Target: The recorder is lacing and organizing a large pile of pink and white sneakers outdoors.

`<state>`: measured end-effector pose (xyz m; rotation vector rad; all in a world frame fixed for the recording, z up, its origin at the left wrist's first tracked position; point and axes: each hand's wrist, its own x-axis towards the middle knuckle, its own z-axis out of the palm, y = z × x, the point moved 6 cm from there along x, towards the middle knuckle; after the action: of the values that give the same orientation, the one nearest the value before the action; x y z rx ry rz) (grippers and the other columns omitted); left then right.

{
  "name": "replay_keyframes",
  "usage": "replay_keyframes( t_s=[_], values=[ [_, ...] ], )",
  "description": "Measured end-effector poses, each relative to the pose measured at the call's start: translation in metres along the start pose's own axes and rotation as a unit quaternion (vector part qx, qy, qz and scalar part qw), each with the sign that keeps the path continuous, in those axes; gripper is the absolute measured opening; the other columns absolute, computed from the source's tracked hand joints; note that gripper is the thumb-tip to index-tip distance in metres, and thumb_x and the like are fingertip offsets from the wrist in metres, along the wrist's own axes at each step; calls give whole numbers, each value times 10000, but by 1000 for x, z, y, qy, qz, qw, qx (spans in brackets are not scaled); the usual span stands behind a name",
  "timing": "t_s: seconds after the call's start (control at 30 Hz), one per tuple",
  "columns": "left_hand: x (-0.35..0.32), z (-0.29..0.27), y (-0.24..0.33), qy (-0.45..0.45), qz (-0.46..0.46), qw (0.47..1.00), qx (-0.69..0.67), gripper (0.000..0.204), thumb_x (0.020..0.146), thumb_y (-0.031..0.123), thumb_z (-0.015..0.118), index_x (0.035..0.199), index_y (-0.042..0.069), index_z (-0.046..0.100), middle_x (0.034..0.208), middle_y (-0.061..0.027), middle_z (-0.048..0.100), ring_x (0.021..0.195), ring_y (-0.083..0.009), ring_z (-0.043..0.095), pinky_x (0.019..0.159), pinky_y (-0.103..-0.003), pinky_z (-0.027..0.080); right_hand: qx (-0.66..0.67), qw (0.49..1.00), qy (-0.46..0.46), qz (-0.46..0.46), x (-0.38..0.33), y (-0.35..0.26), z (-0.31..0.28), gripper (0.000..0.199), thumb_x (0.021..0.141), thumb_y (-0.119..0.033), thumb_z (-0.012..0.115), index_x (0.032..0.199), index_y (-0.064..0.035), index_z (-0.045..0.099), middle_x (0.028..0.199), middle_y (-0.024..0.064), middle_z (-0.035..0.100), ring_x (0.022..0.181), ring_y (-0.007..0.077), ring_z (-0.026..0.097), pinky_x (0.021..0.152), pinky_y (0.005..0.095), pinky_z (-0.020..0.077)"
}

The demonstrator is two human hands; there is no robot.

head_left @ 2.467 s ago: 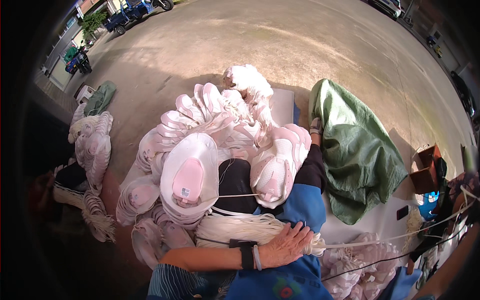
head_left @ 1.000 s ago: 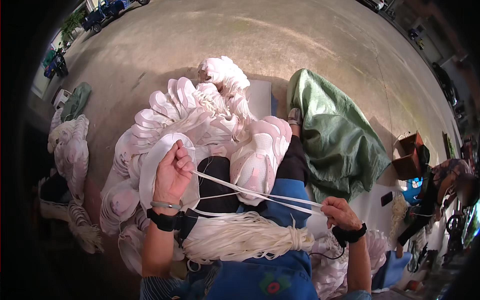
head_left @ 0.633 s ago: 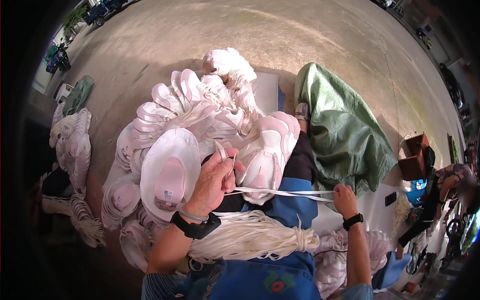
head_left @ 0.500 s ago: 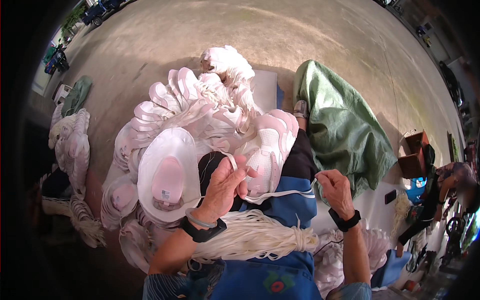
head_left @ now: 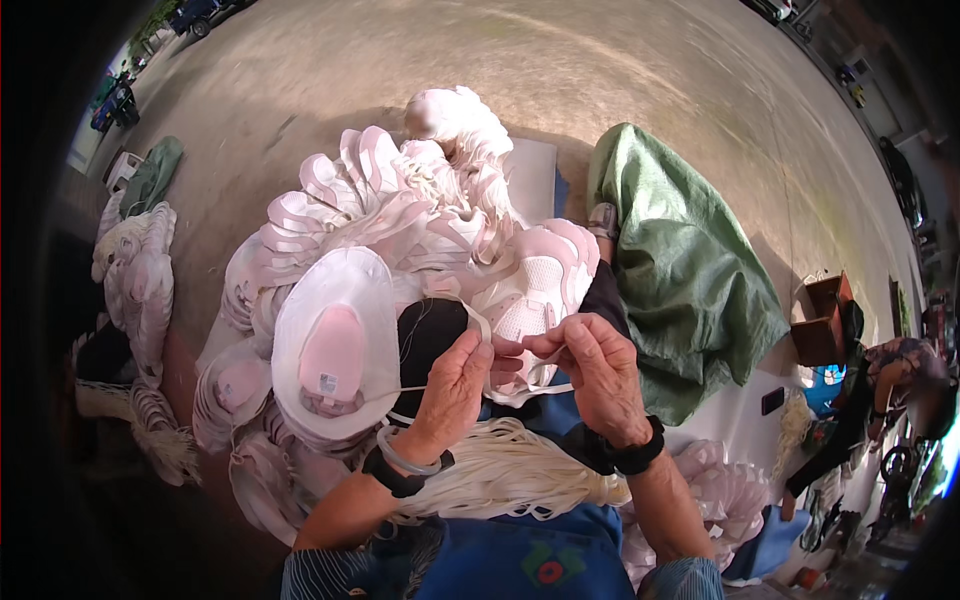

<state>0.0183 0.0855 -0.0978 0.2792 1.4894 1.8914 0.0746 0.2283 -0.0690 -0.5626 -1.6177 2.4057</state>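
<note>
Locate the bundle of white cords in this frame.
In the head view the bundle of white cords lies across the person's lap, low and centre, just below the left hand and right hand, above the blue apron.

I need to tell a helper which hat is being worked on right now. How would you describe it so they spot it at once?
Start at the big heap of white and pink hats on the ground, left of the green tarp. At its near edge, just left of the left hand, lies the hat. Unlike its stacked neighbours, it lies alone, inside up, showing its pink crown lining.
</note>
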Motion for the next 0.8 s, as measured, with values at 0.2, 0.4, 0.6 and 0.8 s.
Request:
replay_keyframes(
  t_s=[0.2, 0.4, 0.6, 0.8],
  values=[
    [-18, 9, 10, -128, -27, 978, 165, 252, 1034, 186, 388, 1039, -6, 551, 726, -23, 532, 619, -66, 486, 615, -230, 465, -171, 964, -116, 168, -10, 4, -3, 332, 1021, -276, 444, 1000, 15, 603, 611, -43, 457, 466, 23, 342, 421, 191, 365],
    [-20, 12, -4, -158, -10, 955, 251, 243, 997, 144, 414, 1005, -17, 596, 777, -47, 610, 708, -106, 552, 644, -252, 458, -214, 956, -116, 164, -11, 28, 14, 238, 898, -205, 656, 897, 31, 689, 786, 93, 681, 690, 132, 633, 616, 292, 485],
    [0, -15, -9, -43, -157, 974, -157, 428, 1025, 350, 376, 1223, 0, 523, 1126, -145, 620, 1005, -227, 627, 900, -389, 512, -351, 908, -225, -47, -26, 4, 30, 159, 853, -148, 677, 877, 9, 685, 745, 118, 650, 669, 210, 636, 606, 319, 484],
    [22, -53, 10, 20, -127, 953, -274, 300, 999, 281, 485, 1127, 17, 547, 712, 13, 504, 567, -77, 445, 521, -236, 419, -336, 863, -376, 22, -53, 14, 24, 135, 869, -126, 681, 839, 6, 674, 732, 83, 638, 647, 186, 606, 588, 309, 465]
  ],
)
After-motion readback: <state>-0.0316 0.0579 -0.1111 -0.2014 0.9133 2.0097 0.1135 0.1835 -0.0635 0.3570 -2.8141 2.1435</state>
